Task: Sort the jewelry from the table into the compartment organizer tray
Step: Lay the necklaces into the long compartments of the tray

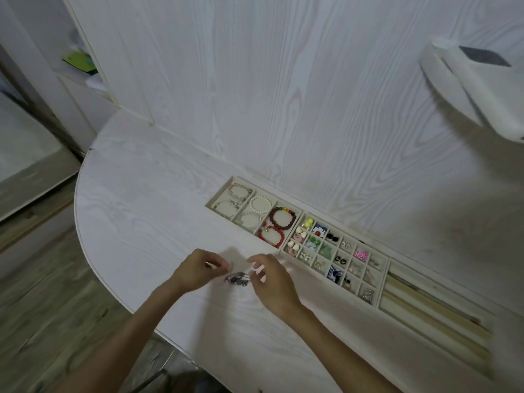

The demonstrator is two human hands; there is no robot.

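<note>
On the white wood-grain tabletop (158, 217), near its rounded front edge, both hands hover over a small tangle of dark silvery metal jewelry (236, 279) that lies between them. The left hand (198, 269) has its fingers curled inward with thumb and fingertips drawn close, as if nipping something thin; whether it actually pinches a strand of the piece is too blurred to tell. The right hand (269, 276) is arched with fingers bent loosely and spread above the right side of the piece; contact cannot be made out.

Just beyond the hands, a long beige compartment organizer tray (381, 282) runs along the white panelled wall (283, 95). Its left section has large compartments: pale pink bead bracelets (239, 191), a white pearl bracelet (261, 205), and, in the compartment nearest the grid, a dark red bead bracelet (282, 218) with a bright red bead bracelet (271, 236) in front of it. The middle section is a grid of small cells with earrings and charms, among them yellow beads (309, 222), cream heart pieces (300, 232) and a pink flower piece (360, 254). The right section has long narrow slots (419, 296).

A white device (479, 89) juts from the wall at upper right.
</note>
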